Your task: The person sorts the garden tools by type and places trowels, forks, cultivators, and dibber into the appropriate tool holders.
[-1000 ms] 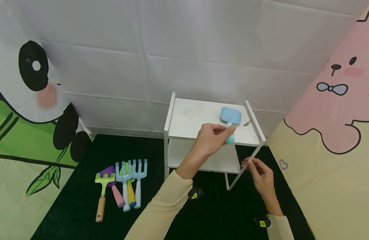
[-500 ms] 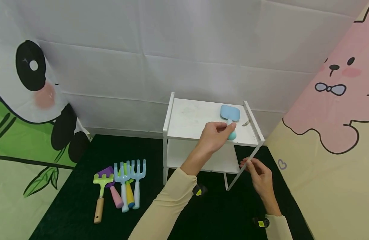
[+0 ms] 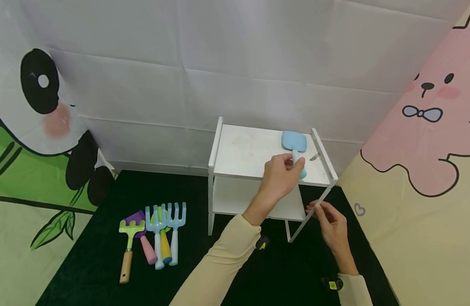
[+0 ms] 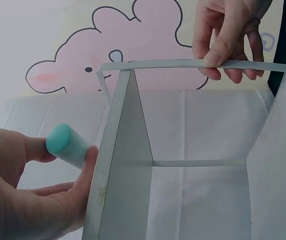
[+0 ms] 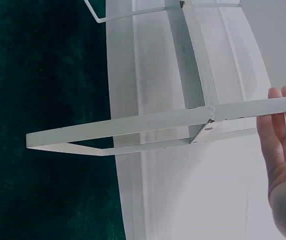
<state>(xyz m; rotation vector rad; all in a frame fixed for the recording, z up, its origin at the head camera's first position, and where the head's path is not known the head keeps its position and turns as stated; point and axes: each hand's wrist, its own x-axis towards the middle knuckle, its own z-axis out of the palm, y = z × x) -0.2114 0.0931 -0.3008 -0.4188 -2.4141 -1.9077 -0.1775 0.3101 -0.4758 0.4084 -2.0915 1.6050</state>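
Note:
A light blue toy shovel (image 3: 294, 141) with a teal handle end is over the right part of the top board of a small white two-tier shelf (image 3: 246, 148). My left hand (image 3: 280, 175) pinches its handle between thumb and fingers, blade pointing toward the back wall. In the left wrist view the round teal end of the shovel handle (image 4: 59, 139) shows close beside the top board's edge. My right hand (image 3: 332, 223) grips the shelf's right front post; in the left wrist view its thumb (image 4: 218, 56) lies on one side of the post, fingers on the other.
On the dark green cloth (image 3: 280, 272) at left lie several toy garden tools: a green rake (image 3: 131, 229) with a wooden handle, blue forks (image 3: 175, 238), and a purple tool (image 3: 135, 217) with a pink handle. A white wall sheet (image 3: 242, 63) hangs close behind the shelf.
My left hand has moved slightly right and toward the back with the shovel, whose blade sits farther back over the top board. The right hand stays on the post.

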